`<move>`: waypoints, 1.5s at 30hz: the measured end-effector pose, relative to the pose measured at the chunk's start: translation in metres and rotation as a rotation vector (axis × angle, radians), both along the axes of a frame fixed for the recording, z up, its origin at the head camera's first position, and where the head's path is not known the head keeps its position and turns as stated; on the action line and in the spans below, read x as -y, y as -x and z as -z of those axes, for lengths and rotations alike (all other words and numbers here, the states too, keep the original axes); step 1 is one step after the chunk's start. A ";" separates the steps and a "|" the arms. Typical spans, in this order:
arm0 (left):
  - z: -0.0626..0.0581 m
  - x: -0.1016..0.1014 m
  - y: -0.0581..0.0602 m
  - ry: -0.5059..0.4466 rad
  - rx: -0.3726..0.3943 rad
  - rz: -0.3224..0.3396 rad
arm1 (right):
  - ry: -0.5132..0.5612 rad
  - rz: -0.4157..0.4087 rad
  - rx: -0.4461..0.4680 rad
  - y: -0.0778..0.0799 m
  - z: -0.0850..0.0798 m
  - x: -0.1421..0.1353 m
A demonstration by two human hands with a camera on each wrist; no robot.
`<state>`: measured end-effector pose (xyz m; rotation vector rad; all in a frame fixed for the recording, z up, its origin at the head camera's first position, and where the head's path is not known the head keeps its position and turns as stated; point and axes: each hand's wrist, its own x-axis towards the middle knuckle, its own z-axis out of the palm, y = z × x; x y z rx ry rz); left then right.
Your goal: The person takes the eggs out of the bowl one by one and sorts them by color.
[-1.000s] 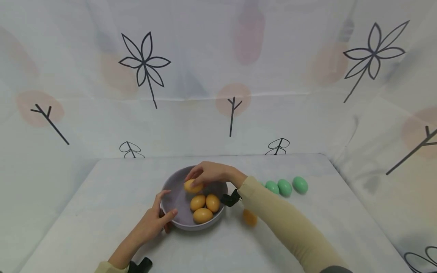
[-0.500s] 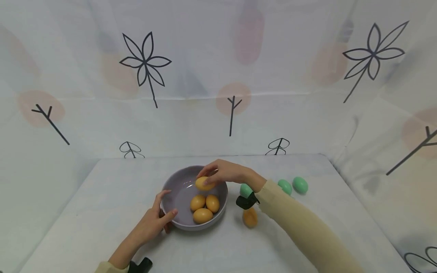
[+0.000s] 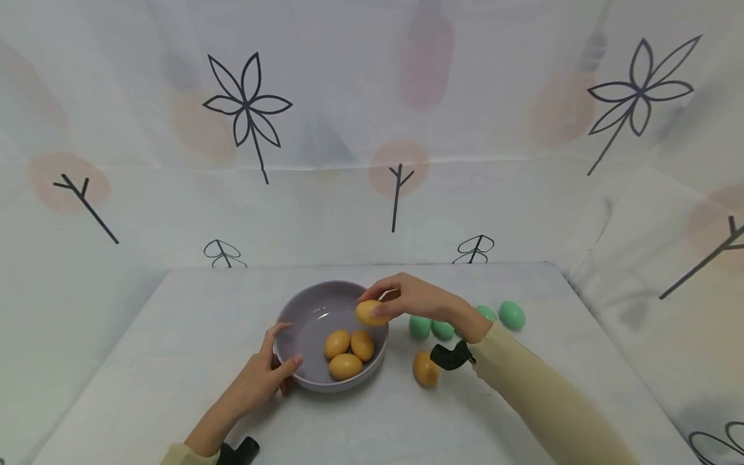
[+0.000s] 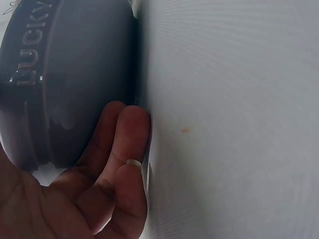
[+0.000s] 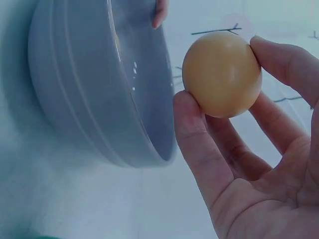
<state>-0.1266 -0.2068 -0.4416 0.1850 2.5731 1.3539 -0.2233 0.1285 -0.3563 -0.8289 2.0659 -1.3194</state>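
Note:
My right hand pinches a yellow-orange egg between thumb and fingertips, over the right rim of a grey-purple bowl. In the right wrist view the held egg appears smooth and rounded, level with the bowl's opening. Three more yellow-orange eggs lie together inside the bowl. At the bowl's left side my left hand grips it, thumb over the rim. Its other fingers press low against the outer wall, which bears raised lettering in the left wrist view.
One yellow-orange egg lies on the white-covered table, right of the bowl. Behind it several green eggs form a row, partly hidden by the right arm. Patterned cloth hangs behind the table.
My right hand has carried the yellow-orange egg from above the bowl's middle rightward to its right rim. More green eggs show as the forearm shifts right. The left hand and bowl stay put.

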 end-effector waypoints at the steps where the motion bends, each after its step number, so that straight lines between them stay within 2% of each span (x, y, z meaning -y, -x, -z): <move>1: 0.000 0.000 0.000 0.001 -0.002 0.000 | 0.004 0.013 0.000 -0.002 0.000 -0.003; 7: 0.000 0.001 0.000 0.006 0.000 -0.002 | 0.003 0.092 -0.021 -0.013 0.003 -0.021; 15: 0.000 0.001 0.001 0.002 -0.003 0.000 | 0.060 0.192 -0.018 -0.037 0.017 -0.050; 24: 0.001 0.001 0.002 0.006 -0.010 0.003 | 0.002 0.372 -0.044 -0.065 0.037 -0.084; 32: 0.003 0.001 0.002 0.004 -0.005 -0.001 | -0.017 0.479 -0.062 -0.080 0.062 -0.105; 40: 0.005 0.000 0.002 0.017 -0.002 -0.012 | -0.087 0.509 -0.054 -0.087 0.076 -0.117; 45: 0.004 0.000 0.002 0.027 -0.001 -0.013 | -0.143 0.530 -0.104 -0.088 0.083 -0.117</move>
